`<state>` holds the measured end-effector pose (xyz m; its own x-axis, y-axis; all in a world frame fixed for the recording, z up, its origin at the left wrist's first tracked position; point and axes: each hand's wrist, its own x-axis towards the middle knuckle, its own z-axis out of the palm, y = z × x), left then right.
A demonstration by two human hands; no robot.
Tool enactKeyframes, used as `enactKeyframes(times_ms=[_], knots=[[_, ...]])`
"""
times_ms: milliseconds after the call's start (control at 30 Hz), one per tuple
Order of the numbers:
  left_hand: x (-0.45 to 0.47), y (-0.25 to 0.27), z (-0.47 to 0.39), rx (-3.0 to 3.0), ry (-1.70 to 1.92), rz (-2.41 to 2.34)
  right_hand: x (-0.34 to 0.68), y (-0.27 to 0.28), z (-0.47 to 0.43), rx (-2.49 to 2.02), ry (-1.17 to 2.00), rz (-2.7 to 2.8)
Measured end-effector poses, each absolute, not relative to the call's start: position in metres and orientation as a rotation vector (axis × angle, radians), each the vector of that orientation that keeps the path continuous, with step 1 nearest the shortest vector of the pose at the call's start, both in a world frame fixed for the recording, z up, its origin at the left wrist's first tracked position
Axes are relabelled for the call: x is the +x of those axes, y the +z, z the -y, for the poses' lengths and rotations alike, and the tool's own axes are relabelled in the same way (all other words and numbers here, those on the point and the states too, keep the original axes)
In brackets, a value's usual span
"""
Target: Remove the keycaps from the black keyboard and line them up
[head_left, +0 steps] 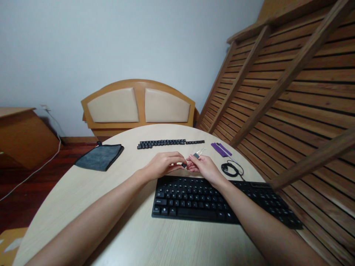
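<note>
My left hand (168,164) is pinched around a small black keycap (183,165) above the keyboard's back edge. Meeting it there, my right hand (203,166) holds a wire keycap puller (196,155) with a dark handle, its thin wire prongs pointing away from me. The right fingertips are close to the keycap; whether they touch it I cannot tell. Below both hands lies a black keyboard (194,213), partly covered by my right forearm. Its upper rows show bare key stems, while the lower rows carry caps. Loose black keycaps (162,143) stand in rows farther back.
A grey cloth (98,157) lies at the left of the round table (116,210). At the right are a purple cloth (221,149), a thin white stick (225,153) and the coiled black cable (230,169). A slatted wooden frame (277,99) leans close on the right.
</note>
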<state>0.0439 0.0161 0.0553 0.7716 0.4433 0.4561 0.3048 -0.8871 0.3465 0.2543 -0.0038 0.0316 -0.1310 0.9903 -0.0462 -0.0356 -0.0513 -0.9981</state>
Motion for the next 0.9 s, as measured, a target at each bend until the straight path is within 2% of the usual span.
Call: enactKeyframes(times_ms=[200,433,900], knots=[[0.027,0.037,-0.043,2.728,1.141,-1.088,0.253,0.029,0.003,-1.181,1.332,1.274],[-0.002,0.009,-0.077,2.636,1.041,-1.678,0.249,0.030,0.004,-1.181,1.349,1.280],[-0.013,-0.005,-0.100,2.616,0.939,-1.961,0.247,0.029,0.006,-1.187,1.358,1.360]])
